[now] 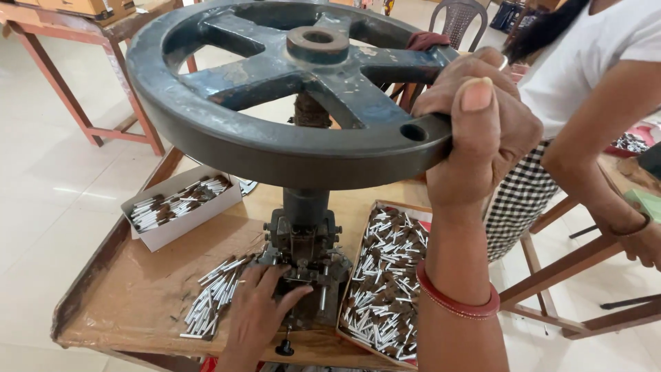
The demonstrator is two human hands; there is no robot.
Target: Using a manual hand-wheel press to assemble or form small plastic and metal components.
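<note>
Down at the near edge of the table (pixel 131 303), the left hand (pixel 258 313) is resting against the base of the hand press (pixel 304 255), its fingers (pixel 292 297) spreading over the small metal fixture there; whether they are pinching a piece cannot be told. Just left of that hand, a loose pile of thin metal tubes (pixel 210 303) is lying on the bare wood. On the other side of the press base, a shallow open box (pixel 382 275) is sitting on the table, filled with many more short tubes with brown ends, jumbled together. The right forearm, wearing a red bangle (pixel 458 300), is crossing in front of this box and hiding part of it.

Higher up, the right hand (pixel 475 131) is gripping the rim of the big dark handwheel (pixel 289 89), fingers wrapping tightly around it, thumb pressing on the outside. The wheel is blocking much of the table behind it.

Farther back on the left, a white cardboard box (pixel 180 207) is holding more tubes laid roughly side by side. At the right, another person (pixel 585 76) in a white top is standing beside the table.
</note>
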